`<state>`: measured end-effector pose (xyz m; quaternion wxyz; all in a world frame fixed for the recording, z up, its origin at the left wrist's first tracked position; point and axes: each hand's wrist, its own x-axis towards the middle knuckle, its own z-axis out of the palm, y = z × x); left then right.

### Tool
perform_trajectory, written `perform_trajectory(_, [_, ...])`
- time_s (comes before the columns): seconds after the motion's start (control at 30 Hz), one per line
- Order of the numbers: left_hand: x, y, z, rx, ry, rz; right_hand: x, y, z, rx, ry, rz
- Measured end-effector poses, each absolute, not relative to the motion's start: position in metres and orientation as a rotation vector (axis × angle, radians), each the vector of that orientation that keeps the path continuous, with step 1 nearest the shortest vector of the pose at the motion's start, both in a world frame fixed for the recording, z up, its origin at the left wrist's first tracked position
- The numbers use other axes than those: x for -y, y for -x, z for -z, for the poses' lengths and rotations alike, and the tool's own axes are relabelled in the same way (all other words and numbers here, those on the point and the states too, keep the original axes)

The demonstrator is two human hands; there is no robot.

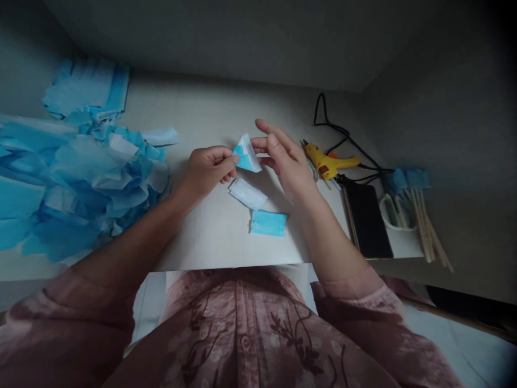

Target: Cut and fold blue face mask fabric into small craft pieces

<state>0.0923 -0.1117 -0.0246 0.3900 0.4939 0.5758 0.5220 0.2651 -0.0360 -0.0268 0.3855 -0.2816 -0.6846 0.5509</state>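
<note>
Between its thumb and fingers, my left hand [212,170] pinches a small folded piece of blue and white fabric [247,156]. My right hand [286,159] is close at the piece's right side with its fingers apart; whether a fingertip touches it I cannot tell. Just below my hands a white fabric strip [247,194] lies at a slant on the table. Nearer the front edge rests a flat blue fabric rectangle [269,223].
A loose heap of blue and white fabric scraps [100,178] covers the left side, with a neater stack [89,86] behind. At right are a yellow glue gun [331,161] with a black cord, a dark phone-like slab [367,221], white-handled scissors [398,212] and several blue-tipped sticks [426,221].
</note>
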Motion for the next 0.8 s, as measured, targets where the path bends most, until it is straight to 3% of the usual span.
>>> perform_trajectory(0.3, [0.114, -0.094, 0.026, -1.492, -1.44, -1.197, 0.034, -0.262, 0.037, 1.789, 0.68, -1.418])
perform_trajectory(0.8, [0.113, -0.09, 0.028, -1.152, -1.149, -1.233, 0.039, -0.263, 0.028, 1.881, 0.558, -1.201])
